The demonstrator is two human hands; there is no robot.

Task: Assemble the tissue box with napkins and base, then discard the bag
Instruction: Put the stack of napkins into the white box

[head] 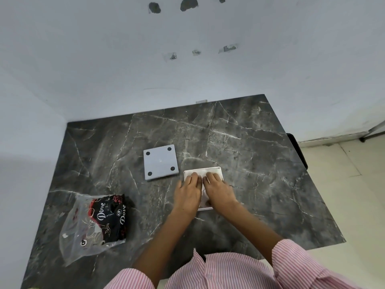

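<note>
A white square tissue box (216, 171) lies open side up on the dark marble table (250, 163), with white napkins inside it. My left hand (188, 191) and my right hand (217, 189) lie side by side, flat on the napkins, fingers pointing away from me. Most of the box is hidden under them. The grey square base (160, 163), with black round pads at its corners, lies just left of the box, apart from it. The clear plastic bag (93, 224) with black and red print lies crumpled at the near left.
A pale wall runs along the table's far and left sides. The table's right edge drops to a light tiled floor (343, 163). A dark chair edge (298, 149) shows past the right edge. My striped sleeves fill the bottom of the view.
</note>
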